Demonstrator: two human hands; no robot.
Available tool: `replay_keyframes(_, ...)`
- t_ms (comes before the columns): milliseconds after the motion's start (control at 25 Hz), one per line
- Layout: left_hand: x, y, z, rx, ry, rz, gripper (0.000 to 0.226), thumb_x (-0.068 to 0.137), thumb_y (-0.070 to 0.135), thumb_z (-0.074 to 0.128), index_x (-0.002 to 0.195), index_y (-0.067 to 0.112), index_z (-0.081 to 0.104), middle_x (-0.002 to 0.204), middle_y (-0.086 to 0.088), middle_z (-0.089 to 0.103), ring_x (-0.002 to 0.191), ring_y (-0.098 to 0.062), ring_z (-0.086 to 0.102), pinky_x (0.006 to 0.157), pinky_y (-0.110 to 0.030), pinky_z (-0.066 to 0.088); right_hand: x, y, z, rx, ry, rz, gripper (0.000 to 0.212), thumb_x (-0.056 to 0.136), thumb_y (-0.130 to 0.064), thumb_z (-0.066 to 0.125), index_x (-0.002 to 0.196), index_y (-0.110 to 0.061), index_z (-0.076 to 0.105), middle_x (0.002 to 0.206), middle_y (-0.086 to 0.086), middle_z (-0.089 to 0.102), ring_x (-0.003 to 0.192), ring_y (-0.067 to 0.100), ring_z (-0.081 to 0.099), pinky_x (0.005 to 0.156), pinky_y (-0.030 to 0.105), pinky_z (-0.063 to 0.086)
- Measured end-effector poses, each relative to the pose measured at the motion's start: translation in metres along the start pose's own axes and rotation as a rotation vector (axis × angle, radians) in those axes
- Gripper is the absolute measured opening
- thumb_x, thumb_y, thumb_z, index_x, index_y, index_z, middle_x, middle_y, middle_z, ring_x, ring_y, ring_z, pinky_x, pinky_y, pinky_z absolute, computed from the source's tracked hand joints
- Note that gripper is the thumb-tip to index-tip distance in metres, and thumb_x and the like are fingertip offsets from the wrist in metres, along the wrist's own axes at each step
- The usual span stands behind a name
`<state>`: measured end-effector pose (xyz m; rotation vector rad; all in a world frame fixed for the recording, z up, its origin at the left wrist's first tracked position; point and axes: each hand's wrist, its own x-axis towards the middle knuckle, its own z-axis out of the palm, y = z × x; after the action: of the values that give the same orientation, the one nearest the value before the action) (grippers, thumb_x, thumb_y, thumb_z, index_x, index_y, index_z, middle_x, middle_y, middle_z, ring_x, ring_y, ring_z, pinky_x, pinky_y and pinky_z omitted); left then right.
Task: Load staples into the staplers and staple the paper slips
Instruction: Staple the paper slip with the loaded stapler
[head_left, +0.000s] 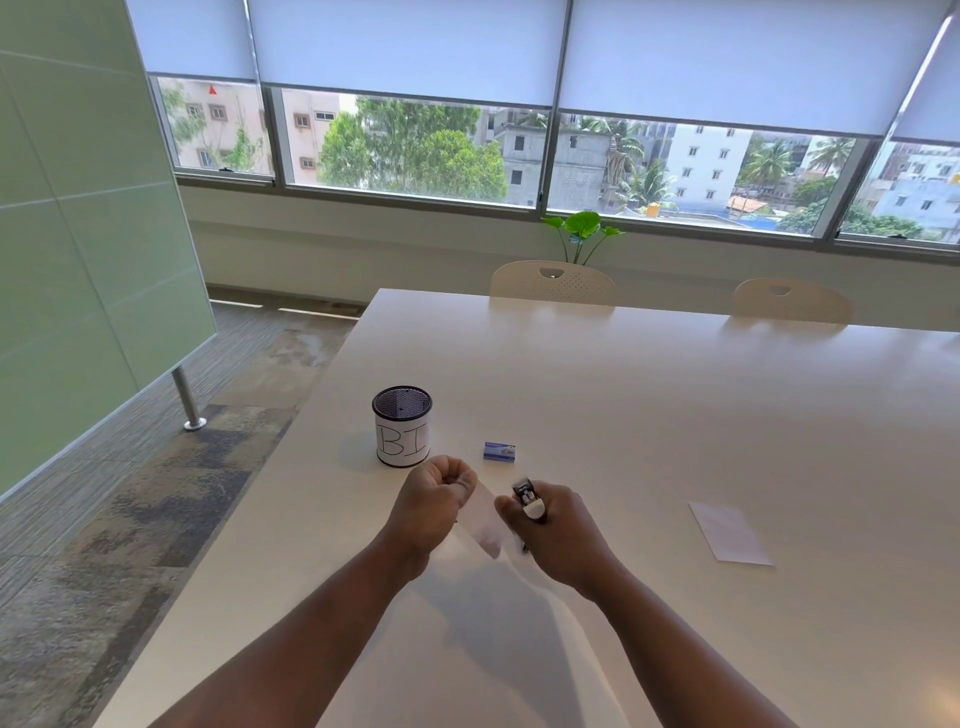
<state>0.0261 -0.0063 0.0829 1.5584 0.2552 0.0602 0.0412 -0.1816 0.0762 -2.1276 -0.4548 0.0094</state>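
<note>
Paper slip (480, 514) held up between both hands, above table (675, 415).
Left hand (434, 501) pinches its far end; right hand (553, 530) grips stapler (527, 500) at slip's right edge, long axis running toward the person.

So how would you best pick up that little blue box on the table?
Pinch the staple box across its two long sides, coming straight down from above. It lies flat and low on the table, standing apart from the mesh cup, so fingers have room on both sides.
</note>
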Motion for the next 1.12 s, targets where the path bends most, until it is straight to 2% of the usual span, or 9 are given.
replay_keyframes(160,0.002,0.001,-0.005,0.010,-0.028,-0.041,0.012,0.098,0.013,0.060,0.089,0.019,0.064,0.082,-0.002,0.064,0.078,-0.018,0.055,0.073,-0.033,0.044,0.001,0.003,-0.001,-0.015,0.062,0.021,0.046,0.096,-0.039,0.061,0.063,-0.013,0.042,0.056,-0.005,0.041,0.057,0.013,0.033,0.055,0.032,0.029)
replay_keyframes(360,0.002,0.008,-0.012,-0.009,-0.160,-0.137,0.010,0.103,0.019,0.052,0.093,0.020,0.055,0.079,-0.002,0.069,0.065,-0.015,0.063,0.056,-0.024,0.042,0.004,0.007,-0.008,-0.014,0.117,0.082,0.046,0.095,-0.037,0.064,0.061,-0.019,0.039,0.051,-0.009,0.039,0.053,0.011,0.031,0.053,0.030,0.028)
replay_keyframes(440,0.002,0.007,-0.015,0.002,-0.226,-0.111,0.009,0.101,0.025,0.059,0.102,0.017,0.056,0.085,-0.005,0.073,0.067,-0.016,0.067,0.056,-0.023,0.045,0.004,0.008,-0.009,-0.012,0.114,0.091,0.045,0.095,-0.037,0.064,0.061,-0.019,0.040,0.051,-0.009,0.040,0.053,0.011,0.031,0.054,0.031,0.028)
replay_keyframes(600,0.005,0.003,-0.017,0.096,-0.268,-0.042,0.025,0.094,0.013,0.069,0.119,0.010,0.064,0.094,-0.011,0.078,0.069,-0.016,0.070,0.059,-0.020,0.050,0.006,0.006,-0.010,0.000,0.116,0.132,0.044,0.093,-0.038,0.067,0.062,-0.017,0.045,0.052,-0.010,0.042,0.052,0.010,0.033,0.055,0.031,0.030)
replay_keyframes(680,0.007,0.001,-0.019,0.041,-0.210,-0.069,0.024,0.094,0.010,0.070,0.116,0.005,0.066,0.092,-0.012,0.078,0.068,-0.017,0.071,0.058,-0.020,0.052,0.007,0.005,-0.010,0.082,0.157,0.180,0.037,0.090,-0.040,0.070,0.070,-0.013,0.052,0.057,-0.010,0.046,0.054,0.010,0.037,0.057,0.031,0.033)
replay_keyframes(760,0.009,0.001,-0.019,-0.072,-0.132,-0.104,0.021,0.094,0.008,0.068,0.115,0.002,0.066,0.092,-0.013,0.077,0.072,-0.018,0.074,0.061,-0.022,0.055,0.004,0.002,-0.009,0.264,0.180,0.236,0.021,0.090,-0.036,0.071,0.086,-0.018,0.060,0.063,-0.012,0.053,0.053,0.006,0.044,0.058,0.028,0.038)
replay_keyframes(840,0.010,0.002,-0.018,-0.210,-0.083,-0.132,0.017,0.096,0.005,0.064,0.113,0.003,0.065,0.096,-0.014,0.076,0.075,-0.019,0.076,0.065,-0.023,0.058,0.000,-0.007,-0.004,0.487,0.118,0.279,0.014,0.095,-0.028,0.067,0.103,-0.022,0.057,0.064,-0.012,0.055,0.050,0.003,0.047,0.052,0.025,0.039)
replay_keyframes(1000,0.011,0.007,-0.016,-0.409,-0.031,-0.139,0.020,0.095,0.004,0.065,0.115,0.004,0.064,0.102,-0.016,0.076,0.078,-0.020,0.077,0.066,-0.024,0.061,-0.005,-0.016,0.009,0.588,-0.011,0.238,0.025,0.105,-0.040,0.046,0.117,-0.019,0.046,0.079,0.004,0.047,0.054,0.010,0.042,0.049,0.026,0.039)
replay_keyframes(1120,0.010,0.006,-0.015,-0.428,-0.002,-0.122,0.023,0.092,0.005,0.069,0.115,0.004,0.066,0.101,-0.013,0.078,0.080,-0.019,0.077,0.063,-0.023,0.060,-0.006,-0.017,0.018,0.636,-0.059,0.235,0.030,0.104,-0.045,0.045,0.121,-0.020,0.048,0.083,0.004,0.051,0.059,0.011,0.045,0.056,0.027,0.044)
